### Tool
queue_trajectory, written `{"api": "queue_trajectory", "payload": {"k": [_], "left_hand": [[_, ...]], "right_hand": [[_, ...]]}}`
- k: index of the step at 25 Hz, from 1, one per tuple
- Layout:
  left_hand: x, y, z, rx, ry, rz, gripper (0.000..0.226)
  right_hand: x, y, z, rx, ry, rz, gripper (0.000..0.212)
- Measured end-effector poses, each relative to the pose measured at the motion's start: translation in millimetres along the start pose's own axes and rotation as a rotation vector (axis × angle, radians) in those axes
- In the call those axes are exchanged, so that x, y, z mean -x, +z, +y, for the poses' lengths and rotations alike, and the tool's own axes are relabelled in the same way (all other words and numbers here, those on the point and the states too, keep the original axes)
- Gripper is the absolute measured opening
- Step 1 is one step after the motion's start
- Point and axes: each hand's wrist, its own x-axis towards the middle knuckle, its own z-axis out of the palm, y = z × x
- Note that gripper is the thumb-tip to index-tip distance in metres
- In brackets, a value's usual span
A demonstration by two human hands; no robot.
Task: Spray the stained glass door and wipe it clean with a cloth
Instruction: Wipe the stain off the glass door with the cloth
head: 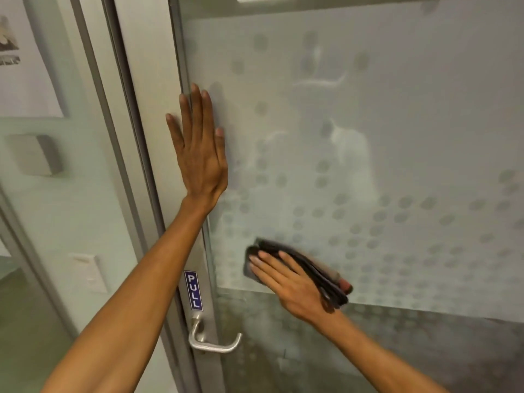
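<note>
The frosted glass door (397,137) with a pattern of grey dots fills the right of the head view; pale smears show on its upper middle. My left hand (198,154) lies flat, fingers spread, against the door's left frame and the glass edge. My right hand (292,282) presses a folded dark grey cloth (320,273) flat against the glass near the lower edge of the frosted band. No spray bottle is in view.
A silver lever handle (212,343) sits below a blue PULL sticker (193,290) on the door's metal stile. Left of the door frame is a wall with a grey box (35,154), a white switch (89,272) and a posted paper (22,58).
</note>
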Motion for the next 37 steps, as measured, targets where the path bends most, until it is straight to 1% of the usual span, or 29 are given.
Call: {"api": "queue_trajectory", "payload": {"k": [1, 2, 3, 5, 7, 8, 9, 10, 11, 12, 15, 17, 18, 20, 22, 24, 25, 27, 29, 30, 32, 33, 34, 36, 37], "left_hand": [[0.6, -0.5, 0.1, -0.008, 0.005, -0.007, 0.054], [1.0, -0.6, -0.5, -0.013, 0.015, -0.013, 0.055], [1.9, -0.6, -0.8, -0.015, 0.023, -0.014, 0.055], [3.3, -0.1, 0.6, -0.016, 0.024, -0.004, 0.055], [3.5, 0.5, 1.0, -0.010, 0.017, 0.002, 0.054], [3.4, 0.5, 0.8, -0.010, 0.020, 0.002, 0.054], [3.2, 0.5, 0.2, -0.010, 0.025, 0.004, 0.054], [2.8, 0.6, 0.0, -0.009, 0.030, 0.007, 0.053], [2.9, 0.9, -1.5, -0.009, 0.035, 0.010, 0.053], [3.7, 1.4, -2.2, -0.010, 0.040, 0.009, 0.053], [2.0, 3.6, -3.8, -0.037, 0.052, 0.006, 0.054], [1.6, 3.9, -6.1, -0.048, 0.054, 0.014, 0.054], [2.1, 4.1, -6.7, -0.050, 0.060, 0.019, 0.054], [1.7, 4.9, -6.5, -0.035, 0.073, 0.031, 0.054], [1.2, 4.1, -6.6, -0.014, 0.073, 0.037, 0.054], [1.2, 2.2, -4.7, -0.015, 0.067, 0.033, 0.056], [2.0, 1.3, -3.3, -0.023, 0.059, 0.029, 0.056], [3.0, 0.6, 0.4, -0.027, 0.048, 0.028, 0.055], [4.5, 0.5, 2.3, -0.014, 0.060, 0.025, 0.054], [6.0, 1.0, 3.4, -0.008, 0.071, 0.017, 0.054], [6.8, 2.2, 5.8, 0.011, 0.082, 0.008, 0.053], [7.1, 2.4, 6.1, 0.022, 0.080, 0.009, 0.052], [7.0, 2.4, 6.1, 0.030, 0.079, 0.015, 0.052], [7.7, 2.5, 5.0, 0.053, 0.089, 0.025, 0.050], [7.5, 2.9, 4.9, 0.075, 0.098, 0.031, 0.050]], "right_hand": [[27.6, 0.9, 5.8, 0.024, -0.016, -0.036, 0.066], [51.0, -1.9, 18.5, 0.051, 0.017, -0.045, 0.068], [68.6, -8.4, 34.2, 0.066, 0.103, -0.030, 0.072], [79.7, -24.4, 63.9, 0.052, 0.365, 0.080, 0.083], [52.0, -36.9, 81.4, 0.003, 0.628, 0.269, 0.082], [26.5, -43.5, 83.2, -0.039, 0.717, 0.338, 0.080], [-1.5, -47.8, 80.7, -0.076, 0.762, 0.374, 0.078], [-28.9, -49.3, 74.6, -0.095, 0.759, 0.389, 0.075], [-53.0, -47.4, 63.6, -0.102, 0.709, 0.380, 0.072], [-71.4, -43.1, 49.3, -0.109, 0.622, 0.351, 0.071], [-92.0, -9.3, -5.7, -0.130, 0.252, 0.217, 0.071], [-79.8, 20.7, -46.4, -0.163, 0.010, 0.091, 0.070], [-67.5, 32.5, -63.4, -0.170, -0.082, 0.025, 0.066], [-32.9, 46.5, -80.9, -0.145, -0.213, -0.098, 0.054], [17.2, 49.5, -74.8, -0.106, -0.310, -0.234, 0.053], [69.7, 38.7, -42.4, -0.069, -0.298, -0.279, 0.050], [94.1, 29.9, -19.9, -0.055, -0.238, -0.260, 0.050], [127.5, 3.7, 30.8, -0.046, -0.042, -0.177, 0.058], [125.4, -23.8, 74.6, -0.037, 0.188, -0.053, 0.061], [110.7, -32.7, 88.2, -0.011, 0.299, 0.046, 0.062], [62.4, -38.6, 94.0, -0.018, 0.480, 0.203, 0.068], [33.7, -40.1, 85.6, -0.039, 0.528, 0.245, 0.069], [7.2, -39.0, 72.8, -0.073, 0.534, 0.280, 0.069], [-35.4, -32.6, 46.4, -0.180, 0.479, 0.296, 0.070], [-49.6, -26.7, 32.9, -0.205, 0.411, 0.277, 0.070]]}}
